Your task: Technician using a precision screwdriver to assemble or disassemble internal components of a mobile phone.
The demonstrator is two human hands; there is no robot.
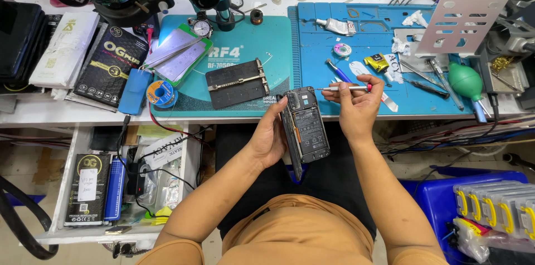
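Observation:
An opened smartphone [307,125] with its back cover off and its dark internals exposed is upright in my left hand [269,139], which grips its left edge just in front of the bench edge. My right hand [356,106] pinches a thin silver screwdriver with a red cap [345,88], held level, its tip pointing left at the phone's top right corner. Both hands hover over my lap, below the blue work mat [379,47].
On the teal mat [245,47] sit a black clamp fixture [237,82], a solder wire spool [161,93] and a microscope base. The blue mat holds tweezers, screwdrivers, a glue tube and a green air blower [467,82]. An open drawer [111,187] is at lower left, blue bins at right.

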